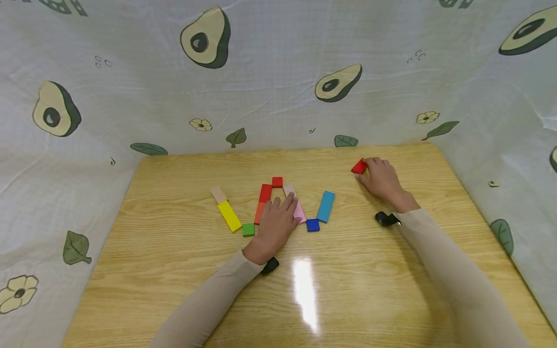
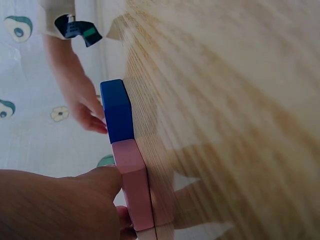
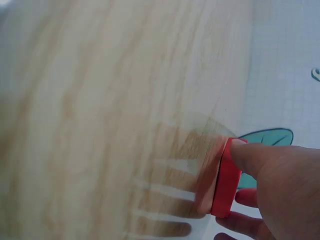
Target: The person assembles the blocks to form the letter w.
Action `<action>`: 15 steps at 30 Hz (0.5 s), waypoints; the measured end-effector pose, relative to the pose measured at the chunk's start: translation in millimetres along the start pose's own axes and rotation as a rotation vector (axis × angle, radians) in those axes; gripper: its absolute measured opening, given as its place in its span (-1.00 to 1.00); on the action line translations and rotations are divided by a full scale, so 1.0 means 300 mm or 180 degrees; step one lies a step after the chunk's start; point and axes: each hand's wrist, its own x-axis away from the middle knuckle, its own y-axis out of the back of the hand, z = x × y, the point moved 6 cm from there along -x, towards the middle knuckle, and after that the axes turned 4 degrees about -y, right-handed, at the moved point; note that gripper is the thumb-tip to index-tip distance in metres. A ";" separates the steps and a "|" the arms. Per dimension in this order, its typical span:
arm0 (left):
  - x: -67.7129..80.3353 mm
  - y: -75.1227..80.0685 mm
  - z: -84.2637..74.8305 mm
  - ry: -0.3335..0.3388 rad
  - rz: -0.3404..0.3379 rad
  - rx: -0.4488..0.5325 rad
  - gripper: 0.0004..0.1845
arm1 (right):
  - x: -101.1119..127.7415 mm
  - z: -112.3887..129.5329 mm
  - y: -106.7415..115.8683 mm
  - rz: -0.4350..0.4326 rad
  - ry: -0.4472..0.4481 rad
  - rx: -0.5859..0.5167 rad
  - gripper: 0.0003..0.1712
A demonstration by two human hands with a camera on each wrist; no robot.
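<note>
My left hand (image 1: 275,224) rests over the middle of a zigzag row of blocks. Its thumb and fingertips touch the pink block (image 2: 135,182), whose far end meets a pale pink block (image 1: 288,189). Partly under that hand lie a red block (image 1: 265,192) and an orange-red block (image 1: 259,212). A small blue block (image 1: 313,225) sits beside the pink one. At the back right, my right hand (image 1: 383,181) pinches a red block (image 3: 228,177) between thumb and fingers, close to the tabletop.
On the wooden table (image 1: 174,270), a light blue block (image 1: 326,207) continues the row rightward. A small red block (image 1: 277,182) tops the middle. Leftward are green (image 1: 248,229), yellow (image 1: 229,216) and tan (image 1: 219,195) blocks. An avocado-print cloth (image 1: 270,106) hangs behind the table.
</note>
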 end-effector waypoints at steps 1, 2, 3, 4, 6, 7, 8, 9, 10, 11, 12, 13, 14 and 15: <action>0.001 0.002 -0.001 -0.0003 0.0001 -0.0005 -0.36 | -0.002 0.001 0.003 0.0003 -0.0004 0.0006 -0.31; 0.002 0.004 -0.001 -0.0006 -0.0003 -0.0008 -0.36 | -0.004 0.001 0.004 0.0009 -0.0015 0.0008 -0.32; 0.004 0.006 -0.001 -0.0009 -0.0009 -0.0012 -0.36 | -0.007 0.002 0.005 0.0009 -0.0023 0.0012 -0.33; 0.005 0.008 -0.002 -0.0014 -0.0020 -0.0013 -0.36 | -0.009 0.002 0.006 0.0011 -0.0035 0.0010 -0.33; 0.007 0.011 -0.003 -0.0020 -0.0044 -0.0012 -0.36 | -0.012 0.000 0.005 -0.0003 -0.0040 0.0010 -0.33; 0.007 0.012 -0.003 -0.0021 -0.0061 -0.0012 -0.36 | -0.013 -0.001 0.005 -0.0016 -0.0036 0.0007 -0.34; 0.007 0.011 -0.003 -0.0019 -0.0064 -0.0008 -0.36 | -0.013 0.000 0.004 -0.0035 -0.0027 -0.0002 -0.35; 0.006 0.011 -0.002 -0.0017 -0.0067 -0.0001 -0.36 | -0.012 0.002 0.003 -0.0053 -0.0009 -0.0016 -0.36; 0.006 0.011 -0.002 -0.0015 -0.0058 0.0008 -0.36 | -0.010 0.005 0.002 -0.0068 0.0019 -0.0022 -0.36; 0.006 0.011 -0.002 -0.0012 -0.0049 0.0016 -0.35 | -0.007 0.009 0.001 -0.0082 0.0052 -0.0026 -0.37; 0.006 0.011 -0.001 -0.0010 -0.0057 0.0023 -0.36 | -0.004 0.014 0.000 -0.0097 0.0085 -0.0032 -0.38; 0.005 0.010 -0.001 -0.0008 -0.0052 0.0031 -0.36 | 0.000 0.021 -0.002 -0.0107 0.0118 -0.0044 -0.39; 0.005 0.009 -0.002 -0.0008 -0.0040 0.0038 -0.35 | 0.004 0.029 -0.003 -0.0109 0.0154 -0.0054 -0.39; 0.005 0.007 -0.002 -0.0004 -0.0026 0.0049 -0.35 | 0.009 0.037 -0.005 -0.0109 0.0185 -0.0059 -0.39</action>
